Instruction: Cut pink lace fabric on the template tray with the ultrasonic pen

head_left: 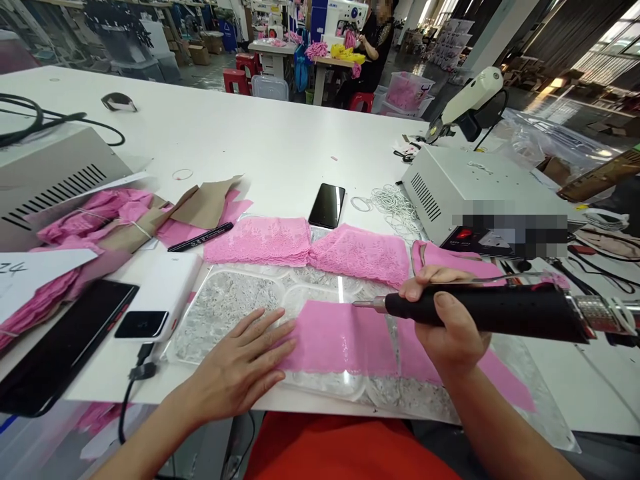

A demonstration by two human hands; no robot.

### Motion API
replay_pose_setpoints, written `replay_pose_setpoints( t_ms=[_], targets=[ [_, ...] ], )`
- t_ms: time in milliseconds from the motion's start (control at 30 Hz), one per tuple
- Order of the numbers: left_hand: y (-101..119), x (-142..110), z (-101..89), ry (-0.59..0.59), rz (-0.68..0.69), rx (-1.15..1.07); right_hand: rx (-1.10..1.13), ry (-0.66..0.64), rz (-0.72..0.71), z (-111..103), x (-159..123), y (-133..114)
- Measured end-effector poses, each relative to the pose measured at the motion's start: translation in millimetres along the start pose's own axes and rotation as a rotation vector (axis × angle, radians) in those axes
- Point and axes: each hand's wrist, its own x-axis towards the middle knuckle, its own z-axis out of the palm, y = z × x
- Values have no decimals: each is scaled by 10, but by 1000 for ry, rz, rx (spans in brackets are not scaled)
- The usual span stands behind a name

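Observation:
My left hand (245,367) lies flat with its fingers stretched, the fingertips at the left edge of a pink fabric piece (330,340). That piece rests on a clear, scuffed plastic template (235,300). My right hand (450,320) is wrapped around a thick black handpiece, which looks like an ultrasonic welder (490,310). Its narrow metal tip points left, over the top part of the fabric; whether it touches cannot be told. More pink fabric (500,380) lies to the right, partly hidden by my right hand. Beyond the template are two pink lace stacks (260,240).
Left are a power bank (160,293) with a cable, a black tablet-like slab (65,340), a marker (200,237) and bundled pink fabric (100,220). Ahead lies a phone (327,205). A grey control box (490,193) stands right. A person (373,53) sits at a sewing machine beyond.

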Motion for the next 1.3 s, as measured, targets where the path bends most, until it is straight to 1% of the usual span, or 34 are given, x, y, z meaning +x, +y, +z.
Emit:
replay_pose_setpoints(
  t_ms=[133,300,533,700,900,1133,1300],
  targets=[
    [7,3,6,-1,-4,-3,-3,-7,-12,-25,-10,4],
    [22,4,12,-5,-6,-8,3,38,-2,-29,-1,-7],
    [40,-21,-21,-34,6,-10,43,11,28,166,-1,9],
    [43,-70,-28,-18,2,4,52,-29,26,265,-13,75],
    [48,-101,-8,-11,-14,-12,83,-35,35,278,-17,82],
    [41,-109,-12,-39,-7,-9,70,-26,38,259,-35,82],
    [55,-118,-13,-41,-14,-9,62,-44,11,242,-29,82]
  ],
)
